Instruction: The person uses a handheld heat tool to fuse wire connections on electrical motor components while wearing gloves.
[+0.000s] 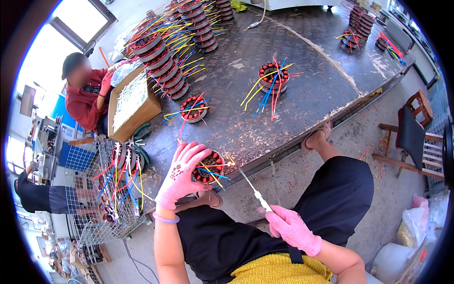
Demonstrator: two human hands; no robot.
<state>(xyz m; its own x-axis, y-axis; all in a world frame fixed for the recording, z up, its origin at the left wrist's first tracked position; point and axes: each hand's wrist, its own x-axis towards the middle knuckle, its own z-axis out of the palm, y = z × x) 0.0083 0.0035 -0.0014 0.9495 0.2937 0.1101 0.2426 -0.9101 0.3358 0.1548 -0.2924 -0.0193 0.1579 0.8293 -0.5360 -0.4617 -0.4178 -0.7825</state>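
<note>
At the table's near edge lies a motor stator (213, 164), a ring with red windings and yellow, blue and red lead wires. My left hand (182, 171), in a pink glove, grips its left side, fingers over the top and thumb at the near side. My right hand (294, 230), also gloved in pink, is closed round a white-handled tool (258, 196) with a thin metal shaft. The shaft points up and left toward the stator, its tip a little apart from it. A second stator (194, 110) sits just beyond my left hand, and another (273, 78) farther right.
Tall stator stacks (165, 66) stand at the far left beside a cardboard box (135, 106) of white pieces. Green-handled pliers (141, 134) lie nearby. A co-worker (87, 92) sits at the left. A wire cart (113, 227) adjoins the table; a wooden chair (410, 132) stands right.
</note>
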